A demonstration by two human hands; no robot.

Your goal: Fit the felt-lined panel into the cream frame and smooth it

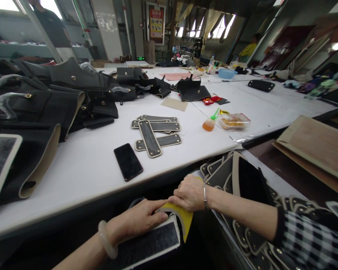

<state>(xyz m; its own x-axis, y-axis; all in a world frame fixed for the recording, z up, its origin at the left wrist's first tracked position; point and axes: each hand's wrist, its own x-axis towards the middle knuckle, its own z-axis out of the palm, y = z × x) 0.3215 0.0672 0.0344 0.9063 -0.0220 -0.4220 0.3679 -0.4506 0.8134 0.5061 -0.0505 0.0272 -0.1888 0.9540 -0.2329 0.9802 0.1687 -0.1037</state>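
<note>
My right hand (189, 193), with a thin metal bangle at its wrist, is closed on a curved yellow strip (186, 217). The strip bends down over the end of a dark rectangular panel with a pale border (160, 238), held low in front of me below the table edge. My left hand (142, 217), wearing a pale bangle, grips this panel along its upper side. Its thumb lies near the panel's end, and its fingertips reach the yellow strip beside my right hand. The undersides of both hands' grips are hidden.
A black phone (128, 161) and stacked pale-edged strips (150, 138) lie on the white table (101, 180). Black bags (95, 90) crowd the left. An orange-filled squeeze bottle (209, 124) stands beside a food box (234, 121). Many pale-edged pieces (253, 236) fill the right side.
</note>
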